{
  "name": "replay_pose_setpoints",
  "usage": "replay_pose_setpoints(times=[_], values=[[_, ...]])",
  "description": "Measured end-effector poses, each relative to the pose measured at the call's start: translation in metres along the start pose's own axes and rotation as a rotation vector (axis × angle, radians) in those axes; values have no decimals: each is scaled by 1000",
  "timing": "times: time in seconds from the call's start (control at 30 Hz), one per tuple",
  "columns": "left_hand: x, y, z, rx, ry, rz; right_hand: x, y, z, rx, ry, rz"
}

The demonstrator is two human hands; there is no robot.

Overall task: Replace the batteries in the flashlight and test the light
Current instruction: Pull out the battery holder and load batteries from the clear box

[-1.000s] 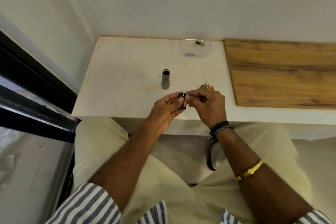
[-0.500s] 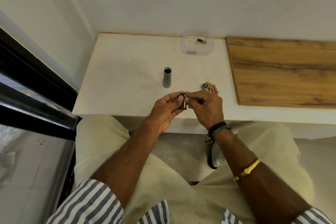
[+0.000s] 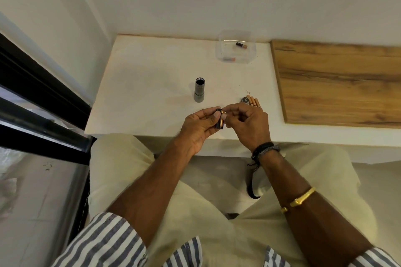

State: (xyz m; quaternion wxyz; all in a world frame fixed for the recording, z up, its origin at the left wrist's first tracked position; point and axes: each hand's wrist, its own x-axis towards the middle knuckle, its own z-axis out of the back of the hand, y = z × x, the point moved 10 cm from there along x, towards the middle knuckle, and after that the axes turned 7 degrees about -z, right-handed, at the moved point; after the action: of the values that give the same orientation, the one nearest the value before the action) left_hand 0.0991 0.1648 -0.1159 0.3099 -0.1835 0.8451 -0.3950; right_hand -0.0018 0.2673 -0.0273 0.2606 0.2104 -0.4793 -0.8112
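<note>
The grey flashlight body (image 3: 199, 92) stands on the white counter (image 3: 152, 93) with its open end up. Just in front of it, over the counter's near edge, my left hand (image 3: 198, 128) grips a small black battery holder (image 3: 219, 119) with a copper-and-black battery in it. My right hand (image 3: 247, 124) pinches that battery at the holder's right side. Behind my right hand lie the round tail cap (image 3: 245, 100) and several loose copper batteries (image 3: 253, 101).
A clear plastic tub (image 3: 236, 50) at the back of the counter holds two batteries. A wooden board (image 3: 338, 82) covers the counter to the right. A black window frame (image 3: 43, 102) runs along the left. My knees sit under the counter edge.
Both hands stay together at the holder, with my right fingers shifting slightly on the battery. The view has tilted a little, showing more of the loose batteries behind my right hand.
</note>
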Motion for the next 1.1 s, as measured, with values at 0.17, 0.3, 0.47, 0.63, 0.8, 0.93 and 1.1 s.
replay_pose_setpoints(times=[0.17,0.3,0.47,0.63,0.8,0.93,1.1], values=[[-2,0,3,-15,-31,5,-6,13,-2,-100,-38,122],[0,0,2,-14,-18,16,-8,15,-5,-119,-70,155],[10,-1,-5,-32,14,58,15,-14,-2,63,-57,-111],[7,0,-12,-143,18,79,18,-22,8,191,-97,-158],[6,-2,-2,-89,-28,36,24,-29,14,329,-119,-215],[17,3,5,-33,-96,33,51,-31,15,427,-124,-270],[22,5,-6,-165,-44,105,109,-21,26,437,-164,-287]])
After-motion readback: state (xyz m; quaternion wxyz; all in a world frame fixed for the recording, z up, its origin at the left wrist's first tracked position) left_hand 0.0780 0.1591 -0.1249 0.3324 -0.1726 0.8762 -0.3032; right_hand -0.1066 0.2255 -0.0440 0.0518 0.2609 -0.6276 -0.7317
